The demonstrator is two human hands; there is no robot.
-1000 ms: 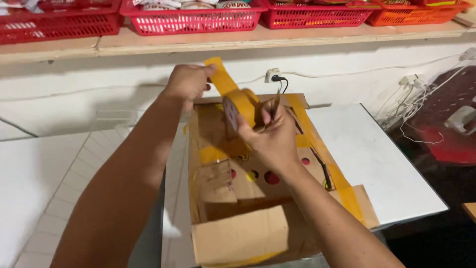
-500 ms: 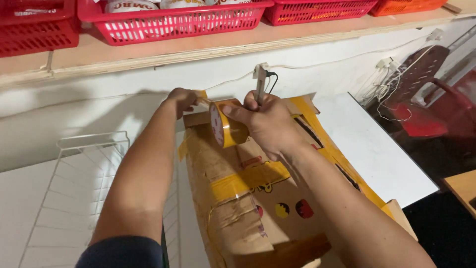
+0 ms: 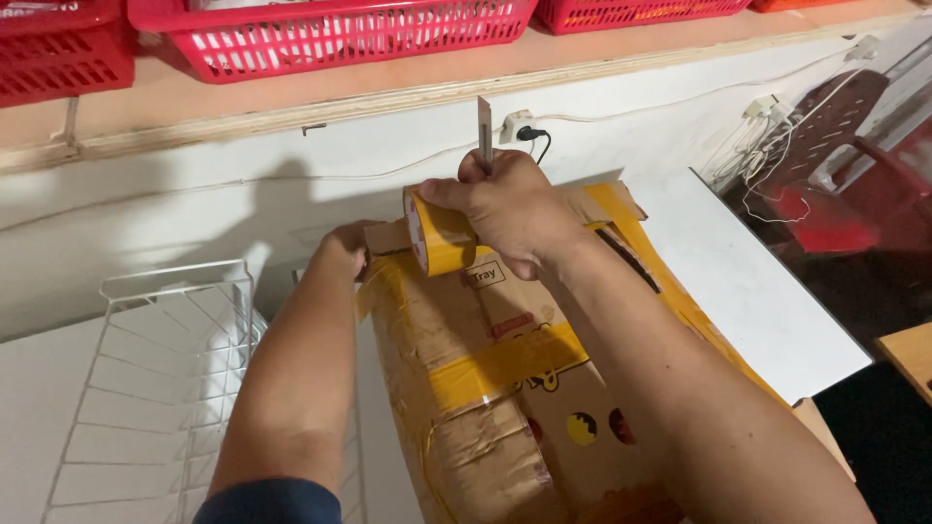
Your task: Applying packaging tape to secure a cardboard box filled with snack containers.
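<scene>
Two hands work the far end of the cardboard box (image 3: 505,388) on the white counter (image 3: 767,291). Your right hand (image 3: 510,209) grips a yellow tape roll (image 3: 437,238) and upright cutter blade (image 3: 484,131). Just left, your left hand (image 3: 342,247) clamps the box's far corner.

bright overhead light, sharp wall shadows
</scene>
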